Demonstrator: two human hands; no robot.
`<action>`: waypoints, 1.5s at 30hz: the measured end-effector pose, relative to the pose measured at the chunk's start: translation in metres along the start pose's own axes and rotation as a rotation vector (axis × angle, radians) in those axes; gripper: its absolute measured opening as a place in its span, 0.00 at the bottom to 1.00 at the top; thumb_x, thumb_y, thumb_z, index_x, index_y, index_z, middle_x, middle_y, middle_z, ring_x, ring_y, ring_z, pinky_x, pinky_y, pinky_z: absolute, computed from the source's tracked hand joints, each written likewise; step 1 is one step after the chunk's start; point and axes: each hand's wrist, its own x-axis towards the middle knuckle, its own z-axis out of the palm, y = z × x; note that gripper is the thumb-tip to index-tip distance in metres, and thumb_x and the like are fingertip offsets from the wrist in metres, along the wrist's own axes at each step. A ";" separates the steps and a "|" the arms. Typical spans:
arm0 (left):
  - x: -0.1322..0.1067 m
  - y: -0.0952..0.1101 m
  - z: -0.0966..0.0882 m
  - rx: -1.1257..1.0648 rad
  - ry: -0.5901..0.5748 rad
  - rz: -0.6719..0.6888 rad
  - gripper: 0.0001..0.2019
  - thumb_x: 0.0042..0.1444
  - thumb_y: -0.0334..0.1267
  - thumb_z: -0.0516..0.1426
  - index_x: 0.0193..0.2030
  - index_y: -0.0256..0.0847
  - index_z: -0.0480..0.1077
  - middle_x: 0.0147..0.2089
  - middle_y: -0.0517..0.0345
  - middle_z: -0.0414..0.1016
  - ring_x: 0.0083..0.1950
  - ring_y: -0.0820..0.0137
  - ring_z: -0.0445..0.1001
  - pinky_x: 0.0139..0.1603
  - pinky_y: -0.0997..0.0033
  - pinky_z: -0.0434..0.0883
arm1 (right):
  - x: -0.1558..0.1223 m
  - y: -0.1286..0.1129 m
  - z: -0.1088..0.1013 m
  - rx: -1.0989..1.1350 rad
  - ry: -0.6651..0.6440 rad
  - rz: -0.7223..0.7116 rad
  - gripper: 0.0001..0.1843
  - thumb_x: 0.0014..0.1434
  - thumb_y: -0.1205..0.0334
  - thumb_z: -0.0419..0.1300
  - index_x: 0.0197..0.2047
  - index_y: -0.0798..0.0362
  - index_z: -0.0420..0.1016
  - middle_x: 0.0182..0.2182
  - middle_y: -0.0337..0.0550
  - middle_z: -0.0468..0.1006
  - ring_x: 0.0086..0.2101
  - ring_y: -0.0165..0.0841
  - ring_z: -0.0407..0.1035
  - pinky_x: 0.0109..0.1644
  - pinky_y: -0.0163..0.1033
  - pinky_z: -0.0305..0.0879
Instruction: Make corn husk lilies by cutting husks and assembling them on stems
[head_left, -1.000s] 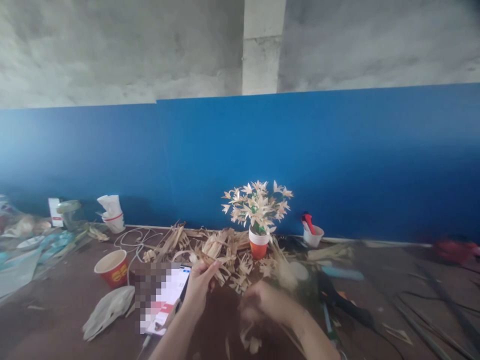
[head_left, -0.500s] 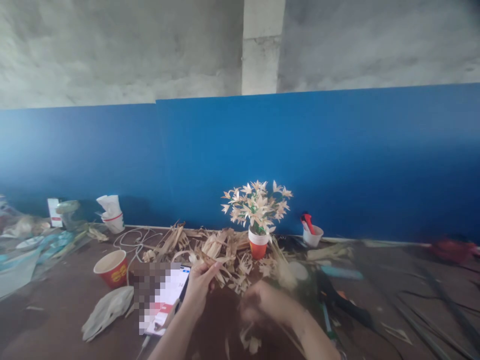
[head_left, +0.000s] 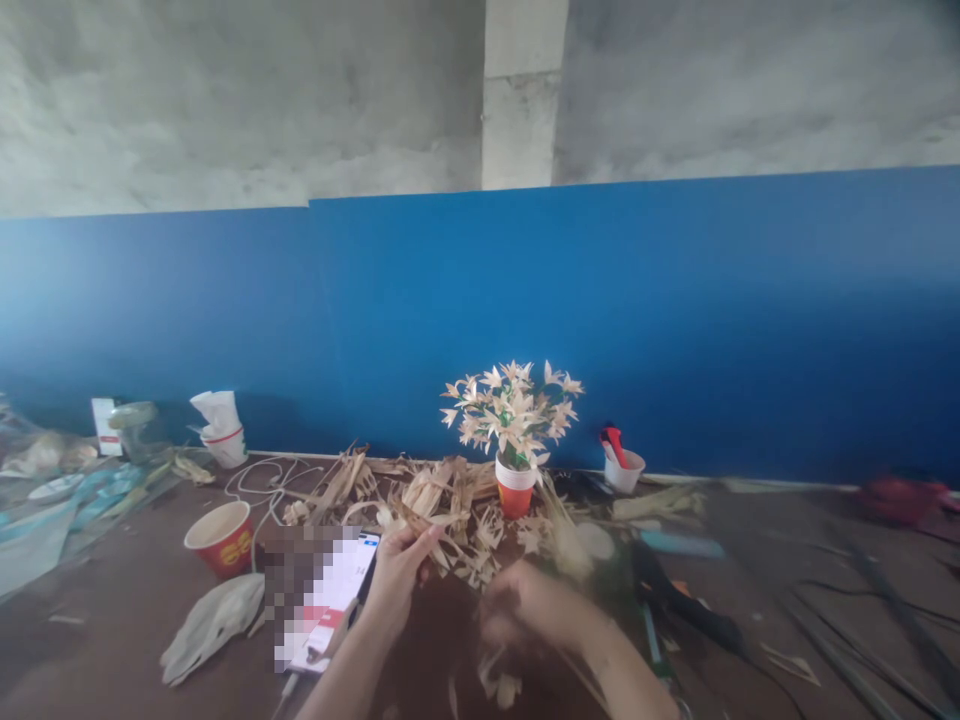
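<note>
**Dried strip pinched at lower centre**

I see the dried strip (head_left: 429, 527) at lower centre, pinched between the fingers of the left hand (head_left: 396, 578). The right hand (head_left: 525, 610), just right of it, is curled and blurred, and I cannot tell its grip. I judge shaping is under way, and the next move calls for steady hands. The straw pile (head_left: 450, 497) and flower cup (head_left: 516, 490) sit just above.

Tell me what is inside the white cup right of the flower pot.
A red object sticks up out of the white cup. Its lower part, and anything else inside, is hidden by the cup's wall.
</note>
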 end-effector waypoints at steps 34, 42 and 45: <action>-0.002 0.003 0.001 -0.069 0.114 0.003 0.17 0.36 0.48 0.67 0.21 0.37 0.69 0.13 0.68 0.62 0.15 0.81 0.56 0.15 0.80 0.53 | 0.004 0.007 0.000 -0.056 0.071 -0.030 0.10 0.45 0.64 0.63 0.32 0.57 0.81 0.23 0.39 0.77 0.24 0.28 0.66 0.28 0.30 0.60; -0.003 0.000 0.002 -0.062 0.092 -0.008 0.18 0.37 0.49 0.67 0.21 0.36 0.68 0.12 0.70 0.59 0.14 0.81 0.54 0.15 0.80 0.50 | 0.005 0.007 -0.001 -0.046 0.057 -0.063 0.10 0.45 0.63 0.63 0.32 0.58 0.81 0.23 0.39 0.77 0.24 0.27 0.66 0.27 0.28 0.59; -0.004 0.002 0.002 -0.059 0.096 -0.016 0.17 0.38 0.49 0.67 0.22 0.36 0.69 0.11 0.69 0.59 0.14 0.82 0.53 0.15 0.81 0.50 | 0.006 0.009 -0.001 -0.045 0.066 -0.064 0.11 0.45 0.62 0.63 0.32 0.57 0.81 0.23 0.38 0.77 0.24 0.28 0.66 0.28 0.29 0.60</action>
